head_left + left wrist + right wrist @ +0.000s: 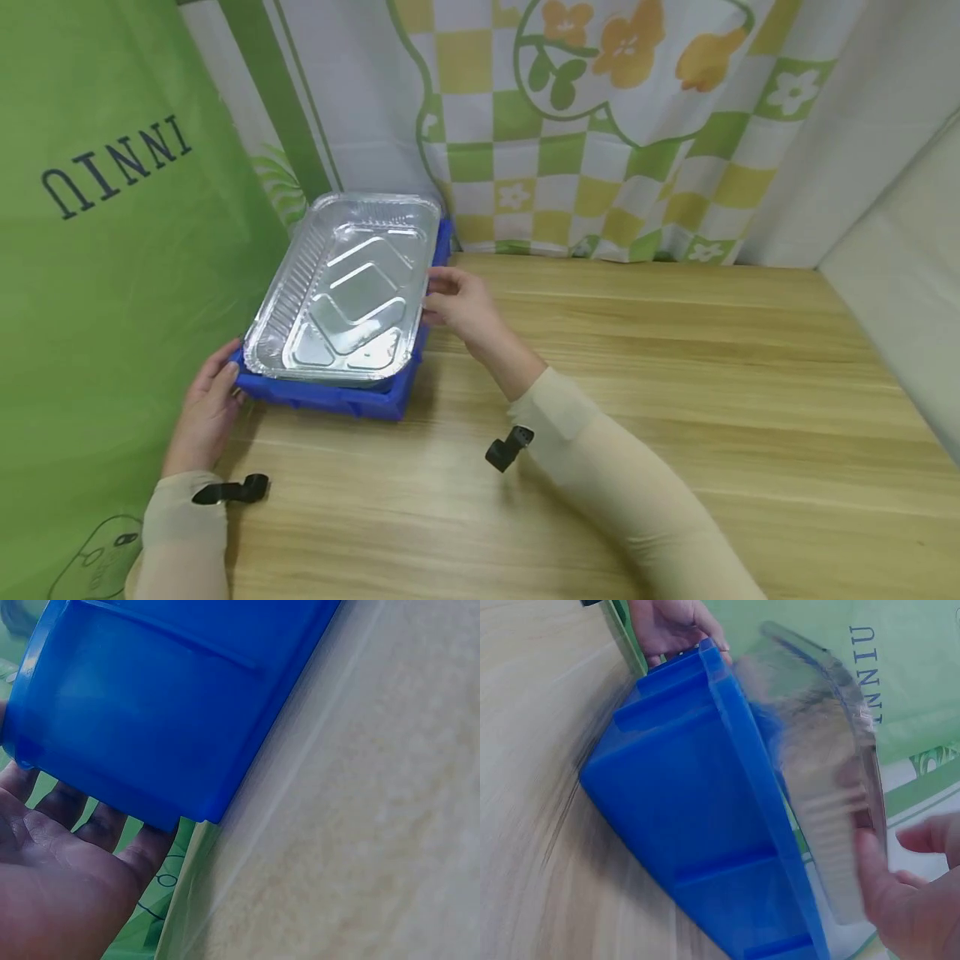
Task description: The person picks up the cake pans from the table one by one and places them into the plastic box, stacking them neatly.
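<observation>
A rectangular foil tray (360, 292) with a ridged bottom sits over a blue plastic bin (322, 396) at the back left of the table. My right hand (468, 312) pinches the tray's right rim. In the right wrist view the foil tray (817, 750) stands partly above the rim of the blue bin (705, 802), tilted and blurred. My left hand (208, 408) grips the bin's near left corner, thumb at the rim. Seen from the left wrist, its fingers reach behind the wall of the blue bin (150, 712). The inside of the bin is mostly hidden under the tray.
The wooden table (675, 400) stretches to the right. A green cloth (112, 292) with lettering hangs close along the left, right beside the bin. A checked, flowered curtain (540, 167) hangs behind, and a pale cloth wall (907, 250) bounds the right side.
</observation>
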`<action>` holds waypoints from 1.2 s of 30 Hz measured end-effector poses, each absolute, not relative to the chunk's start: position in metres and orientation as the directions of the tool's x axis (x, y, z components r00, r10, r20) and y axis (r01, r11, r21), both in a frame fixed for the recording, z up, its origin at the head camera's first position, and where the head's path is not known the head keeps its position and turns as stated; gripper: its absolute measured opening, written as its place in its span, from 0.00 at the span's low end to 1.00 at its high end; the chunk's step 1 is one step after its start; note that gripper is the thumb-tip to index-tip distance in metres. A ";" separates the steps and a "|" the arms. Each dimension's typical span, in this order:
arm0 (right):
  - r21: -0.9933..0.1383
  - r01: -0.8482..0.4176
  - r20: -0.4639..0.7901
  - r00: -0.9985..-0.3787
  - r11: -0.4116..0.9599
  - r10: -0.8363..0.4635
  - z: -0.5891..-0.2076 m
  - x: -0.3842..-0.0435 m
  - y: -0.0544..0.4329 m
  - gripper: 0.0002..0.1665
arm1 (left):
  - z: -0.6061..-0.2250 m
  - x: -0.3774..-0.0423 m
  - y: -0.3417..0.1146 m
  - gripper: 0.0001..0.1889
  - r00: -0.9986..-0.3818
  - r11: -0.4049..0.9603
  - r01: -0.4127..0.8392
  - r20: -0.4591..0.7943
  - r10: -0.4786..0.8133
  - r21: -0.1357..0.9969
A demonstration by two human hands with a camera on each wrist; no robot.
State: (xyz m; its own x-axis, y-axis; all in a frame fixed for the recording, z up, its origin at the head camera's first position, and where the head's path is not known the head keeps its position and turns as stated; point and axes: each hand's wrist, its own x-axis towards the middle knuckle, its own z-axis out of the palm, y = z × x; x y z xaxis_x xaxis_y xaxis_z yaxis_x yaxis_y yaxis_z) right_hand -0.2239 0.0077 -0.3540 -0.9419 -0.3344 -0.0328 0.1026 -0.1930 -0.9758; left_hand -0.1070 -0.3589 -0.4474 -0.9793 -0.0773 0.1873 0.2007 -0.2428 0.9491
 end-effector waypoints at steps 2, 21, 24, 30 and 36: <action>-0.977 0.128 -0.054 -0.924 -0.172 -0.377 -0.359 -0.224 0.010 0.30 | -0.448 -0.109 -0.357 0.24 -0.978 -0.254 0.205 0.190 -0.082 0.945; -0.979 0.185 -0.126 -0.875 -0.084 -0.468 -0.387 -0.213 0.018 0.22 | -0.447 -0.107 -0.360 0.26 -0.979 -0.314 0.203 0.183 -0.091 0.928; -0.978 0.185 -0.122 -0.874 -0.091 -0.470 -0.388 -0.215 0.020 0.22 | -0.447 -0.111 -0.362 0.26 -0.978 -0.323 0.209 0.191 -0.088 0.923; -0.976 0.194 -0.122 -0.872 -0.104 -0.474 -0.385 -0.216 0.030 0.21 | -0.452 -0.111 -0.367 0.26 -0.982 -0.241 0.170 0.143 -0.125 0.956; -0.982 0.164 -0.098 -0.874 -0.099 -0.476 -0.379 -0.216 0.060 0.22 | -0.449 -0.105 -0.367 0.26 -0.933 0.215 0.028 0.103 -0.346 0.976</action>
